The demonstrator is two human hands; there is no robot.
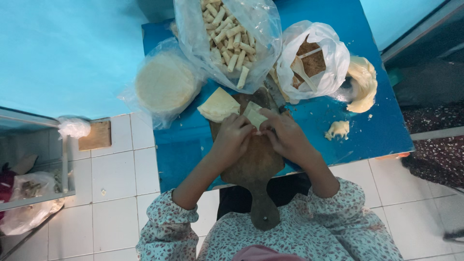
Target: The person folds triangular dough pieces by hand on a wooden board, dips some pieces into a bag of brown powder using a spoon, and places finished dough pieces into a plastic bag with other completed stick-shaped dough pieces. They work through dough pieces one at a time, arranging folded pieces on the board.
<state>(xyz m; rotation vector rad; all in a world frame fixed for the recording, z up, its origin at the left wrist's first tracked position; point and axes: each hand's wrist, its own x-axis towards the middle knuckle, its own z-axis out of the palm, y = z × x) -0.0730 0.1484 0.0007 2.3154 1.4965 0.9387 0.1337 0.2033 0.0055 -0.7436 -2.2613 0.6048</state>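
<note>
Both hands meet over a dark wooden board [256, 164] on a small blue table [183, 150]. My left hand [232, 140] and my right hand [285, 135] pinch a small pale piece of dough wrapper [254, 116] between their fingertips. A stack of cut wrapper pieces [218, 105] lies at the board's far left corner, just beyond my left hand. The board's handle points back toward my body.
A clear bag of several finished rolls [232, 38] sits at the table's far side. A bagged stack of round wrappers [164, 84] lies left, a white bag of brown filling with a spoon [311, 60] right. Yellow dough lumps [362, 82] lie beside it. White tiled floor surrounds the table.
</note>
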